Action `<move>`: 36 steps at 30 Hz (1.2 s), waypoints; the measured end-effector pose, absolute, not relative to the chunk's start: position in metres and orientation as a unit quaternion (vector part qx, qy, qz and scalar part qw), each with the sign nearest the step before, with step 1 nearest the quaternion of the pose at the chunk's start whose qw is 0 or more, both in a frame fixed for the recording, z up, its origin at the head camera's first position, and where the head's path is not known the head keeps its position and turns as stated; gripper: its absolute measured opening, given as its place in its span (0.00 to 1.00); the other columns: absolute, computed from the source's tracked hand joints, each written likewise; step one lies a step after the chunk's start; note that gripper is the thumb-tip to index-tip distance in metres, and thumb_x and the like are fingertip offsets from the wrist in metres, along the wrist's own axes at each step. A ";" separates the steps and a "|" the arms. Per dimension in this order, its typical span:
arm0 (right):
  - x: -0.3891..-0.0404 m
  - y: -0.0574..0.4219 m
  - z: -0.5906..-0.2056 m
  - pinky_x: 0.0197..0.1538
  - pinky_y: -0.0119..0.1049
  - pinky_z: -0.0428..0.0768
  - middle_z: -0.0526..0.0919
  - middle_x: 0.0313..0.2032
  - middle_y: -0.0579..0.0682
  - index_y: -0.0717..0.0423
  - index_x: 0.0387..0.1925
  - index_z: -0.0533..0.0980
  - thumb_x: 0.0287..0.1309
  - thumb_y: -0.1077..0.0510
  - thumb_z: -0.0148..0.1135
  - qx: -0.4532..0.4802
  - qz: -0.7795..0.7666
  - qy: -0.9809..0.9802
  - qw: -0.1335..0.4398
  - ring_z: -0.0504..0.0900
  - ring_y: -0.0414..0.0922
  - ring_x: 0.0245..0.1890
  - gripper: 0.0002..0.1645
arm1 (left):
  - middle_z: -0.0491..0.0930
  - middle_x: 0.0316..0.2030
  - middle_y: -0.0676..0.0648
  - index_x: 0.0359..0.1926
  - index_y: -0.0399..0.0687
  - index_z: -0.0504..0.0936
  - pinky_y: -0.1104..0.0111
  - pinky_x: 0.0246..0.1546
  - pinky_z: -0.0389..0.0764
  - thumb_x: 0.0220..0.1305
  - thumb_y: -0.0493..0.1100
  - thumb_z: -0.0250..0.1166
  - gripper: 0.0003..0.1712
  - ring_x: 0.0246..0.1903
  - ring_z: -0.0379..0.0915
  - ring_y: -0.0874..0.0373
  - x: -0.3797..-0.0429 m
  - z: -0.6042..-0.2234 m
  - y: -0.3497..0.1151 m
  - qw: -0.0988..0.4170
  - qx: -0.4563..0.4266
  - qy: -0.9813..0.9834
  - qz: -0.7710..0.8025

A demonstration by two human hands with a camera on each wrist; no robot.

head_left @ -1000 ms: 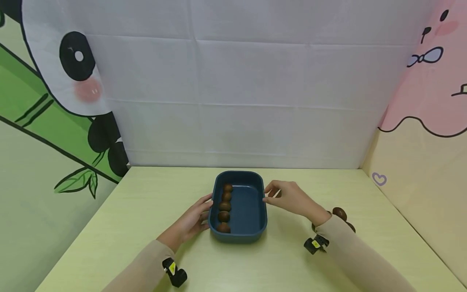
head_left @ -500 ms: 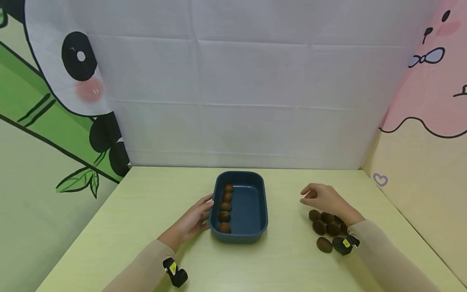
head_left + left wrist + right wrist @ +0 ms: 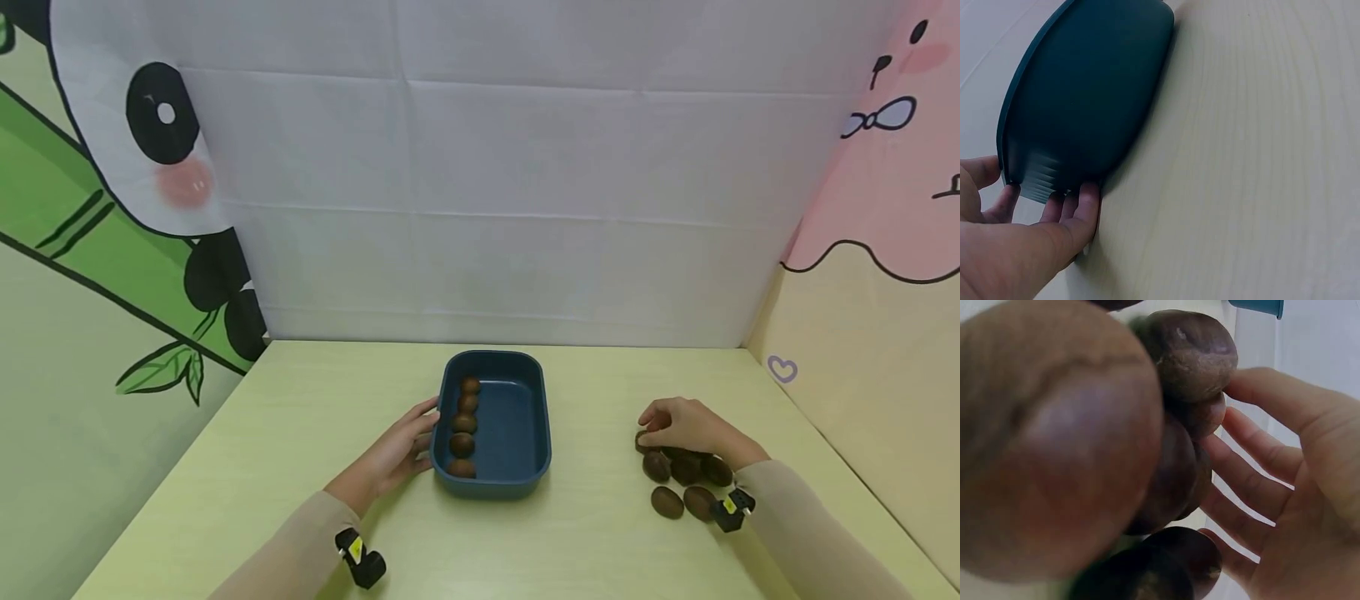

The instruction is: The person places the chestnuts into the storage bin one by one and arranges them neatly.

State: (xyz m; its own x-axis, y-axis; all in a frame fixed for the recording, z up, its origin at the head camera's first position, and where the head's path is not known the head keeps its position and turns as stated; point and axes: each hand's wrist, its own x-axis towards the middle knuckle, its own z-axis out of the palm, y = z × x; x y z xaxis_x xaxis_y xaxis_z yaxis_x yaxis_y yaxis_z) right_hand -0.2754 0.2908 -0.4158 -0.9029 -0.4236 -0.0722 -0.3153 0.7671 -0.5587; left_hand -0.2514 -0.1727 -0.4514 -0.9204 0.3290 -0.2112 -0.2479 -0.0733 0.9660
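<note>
Shows, at far left, a pale green wall (image 3: 90, 467) with a panda face (image 3: 105, 108) and bamboo printed on it. Passes next to a beige left sleeve (image 3: 285, 550), with a small black wrist camera (image 3: 360, 560) bearing a yellow mark. Reaches in with the left hand (image 3: 393, 454) to the outer left side of a deep blue container (image 3: 513, 433), touching rim and wall with loose, spread fingers. Has the container upright on a pale table (image 3: 337, 400), in front of a creased white sheet (image 3: 495, 200). Contains, along the container's left inner side, a row of five brown ovals (image 3: 464, 423). Continues, well to the right, with the right hand (image 3: 693, 429) low over a cluster of similar ovals (image 3: 686, 468) lying on the table. Touches one at the upper left with the thumb; hides other fingertips behind ovals in the right wrist view, so cannot tell whether gripping or merely touching. Places two more ovals nearer the front, beside another wrist camera (image 3: 733, 508). Ends with a beige right sleeve (image 3: 817, 525), then a purple heart (image 3: 782, 369) and a pink figure (image 3: 862, 208) on the right wall.
</note>
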 end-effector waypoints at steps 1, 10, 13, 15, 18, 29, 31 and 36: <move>-0.276 0.291 -0.417 0.47 0.50 0.78 0.85 0.36 0.44 0.58 0.43 0.81 0.58 0.52 0.73 -0.196 -0.280 0.934 0.103 0.81 0.43 0.37 0.17 | 0.60 0.71 0.35 0.79 0.54 0.50 0.52 0.58 0.72 0.80 0.52 0.48 0.34 0.68 0.61 0.40 -0.251 -0.451 -0.173 0.196 0.032 0.652 0.732; -0.279 0.289 -0.419 0.48 0.52 0.79 0.85 0.37 0.47 0.59 0.43 0.80 0.55 0.52 0.75 -0.190 -0.276 0.935 0.117 0.82 0.45 0.38 0.19 | 0.60 0.71 0.34 0.79 0.53 0.50 0.51 0.59 0.71 0.79 0.51 0.49 0.34 0.69 0.60 0.40 -0.252 -0.452 -0.172 0.194 0.032 0.652 0.733; -0.281 0.288 -0.420 0.47 0.50 0.79 0.85 0.37 0.47 0.59 0.43 0.80 0.55 0.53 0.75 -0.193 -0.277 0.934 0.117 0.82 0.45 0.38 0.19 | 0.60 0.71 0.34 0.79 0.53 0.50 0.51 0.59 0.72 0.79 0.52 0.49 0.34 0.69 0.60 0.40 -0.253 -0.452 -0.172 0.193 0.031 0.651 0.733; -0.281 0.288 -0.422 0.46 0.49 0.80 0.85 0.37 0.46 0.60 0.43 0.80 0.55 0.54 0.75 -0.197 -0.277 0.933 0.115 0.82 0.44 0.38 0.19 | 0.60 0.71 0.34 0.79 0.53 0.50 0.52 0.58 0.72 0.79 0.51 0.49 0.34 0.69 0.61 0.40 -0.253 -0.452 -0.172 0.194 0.031 0.651 0.733; -0.282 0.287 -0.422 0.46 0.47 0.79 0.84 0.36 0.46 0.60 0.43 0.80 0.54 0.55 0.75 -0.202 -0.276 0.933 0.110 0.82 0.44 0.37 0.19 | 0.61 0.71 0.34 0.79 0.53 0.50 0.52 0.58 0.72 0.79 0.51 0.48 0.34 0.69 0.60 0.40 -0.252 -0.452 -0.173 0.195 0.031 0.651 0.733; -0.284 0.274 -0.407 0.46 0.45 0.79 0.82 0.38 0.47 0.59 0.43 0.80 0.55 0.58 0.73 -0.209 -0.285 0.930 0.098 0.81 0.48 0.40 0.16 | 0.61 0.71 0.35 0.79 0.53 0.50 0.54 0.57 0.73 0.79 0.52 0.49 0.34 0.68 0.62 0.42 -0.251 -0.449 -0.173 0.201 0.030 0.643 0.738; -0.285 0.270 -0.403 0.45 0.45 0.77 0.82 0.38 0.47 0.58 0.43 0.80 0.55 0.58 0.73 -0.207 -0.286 0.931 0.096 0.80 0.48 0.40 0.15 | 0.62 0.71 0.35 0.79 0.53 0.50 0.54 0.57 0.73 0.79 0.52 0.49 0.34 0.68 0.61 0.42 -0.250 -0.449 -0.173 0.201 0.031 0.643 0.738; -0.289 0.257 -0.394 0.46 0.44 0.75 0.82 0.37 0.44 0.54 0.42 0.80 0.54 0.56 0.73 -0.221 -0.273 0.933 0.084 0.77 0.46 0.39 0.14 | 0.63 0.70 0.35 0.79 0.53 0.51 0.55 0.57 0.73 0.79 0.51 0.49 0.34 0.67 0.64 0.43 -0.250 -0.449 -0.174 0.203 0.031 0.640 0.741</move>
